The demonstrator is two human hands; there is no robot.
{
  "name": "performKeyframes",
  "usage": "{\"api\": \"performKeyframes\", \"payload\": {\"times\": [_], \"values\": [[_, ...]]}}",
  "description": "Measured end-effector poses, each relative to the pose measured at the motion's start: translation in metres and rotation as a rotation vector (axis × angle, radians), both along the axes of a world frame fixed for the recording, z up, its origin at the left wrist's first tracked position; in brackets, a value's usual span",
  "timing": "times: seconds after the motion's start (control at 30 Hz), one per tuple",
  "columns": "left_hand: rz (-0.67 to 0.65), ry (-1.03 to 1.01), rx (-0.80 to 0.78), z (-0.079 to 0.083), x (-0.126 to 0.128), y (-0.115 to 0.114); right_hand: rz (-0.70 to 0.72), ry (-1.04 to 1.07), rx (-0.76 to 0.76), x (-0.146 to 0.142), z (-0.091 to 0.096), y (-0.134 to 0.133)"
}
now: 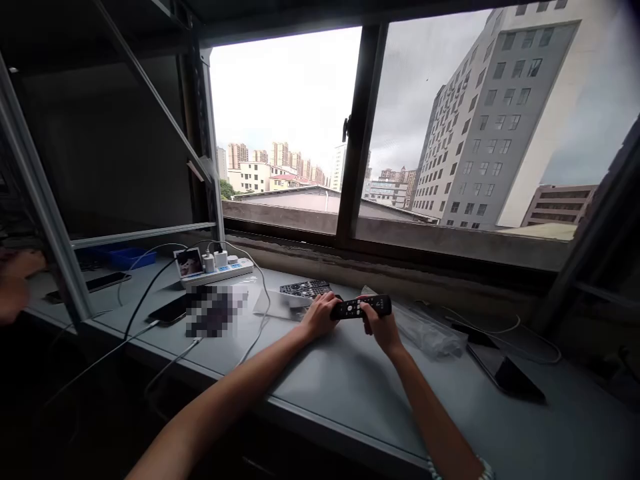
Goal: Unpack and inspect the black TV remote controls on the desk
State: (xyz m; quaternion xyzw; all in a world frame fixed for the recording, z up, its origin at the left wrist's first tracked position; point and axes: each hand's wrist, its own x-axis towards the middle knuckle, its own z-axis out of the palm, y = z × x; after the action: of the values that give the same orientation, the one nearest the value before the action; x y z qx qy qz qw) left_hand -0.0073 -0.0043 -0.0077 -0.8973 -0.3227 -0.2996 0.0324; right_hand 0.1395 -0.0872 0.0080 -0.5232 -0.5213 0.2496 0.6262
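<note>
Nearest to me, two bare forearms (225,400) reach in from the bottom edge across the grey table (350,393), the right one with a pale bracelet (483,470) at the wrist. At the far left, behind a metal shelf post (45,200), another person's hand (15,283) shows at the frame's edge, and a dark phone (107,281) lies near it, with a blue tray (125,257) further back. Next comes a white power strip (217,272) with plugs in it and a small picture card (189,262) propped just beside it; black and white cables run from there to a second phone (167,310) lying flat. A dark keypad (305,288) sits towards the window, just behind the left hand (320,317). That hand is curled closed over the left end of a black remote control (361,307), which lies crosswise, buttons up, about mid-table and close to the window sill (400,233). The right hand (377,327) is closed on the remote's right half from below, thumb on top. Whether the remote touches the table I cannot tell. Just right of the hands lies a crumpled clear plastic bag (430,333), then a dark tablet (505,370) lying flat with a thin white cable (530,343) looping behind it.
</note>
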Motion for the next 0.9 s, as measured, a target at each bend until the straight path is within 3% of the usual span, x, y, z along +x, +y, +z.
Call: {"api": "performKeyframes", "payload": {"times": [0.23, 0.53, 0.9], "values": [[-0.093, 0.028, -0.016, -0.005, 0.007, -0.007, -0.026, 0.169, -0.094, 0.018, 0.002, -0.003], [-0.183, -0.012, -0.051, -0.008, 0.016, -0.024, -0.078, 0.322, -0.146, 0.037, -0.01, -0.009], [-0.315, -0.088, -0.11, 0.009, 0.009, -0.036, -0.168, 0.47, -0.128, 0.027, 0.001, -0.01]]}}
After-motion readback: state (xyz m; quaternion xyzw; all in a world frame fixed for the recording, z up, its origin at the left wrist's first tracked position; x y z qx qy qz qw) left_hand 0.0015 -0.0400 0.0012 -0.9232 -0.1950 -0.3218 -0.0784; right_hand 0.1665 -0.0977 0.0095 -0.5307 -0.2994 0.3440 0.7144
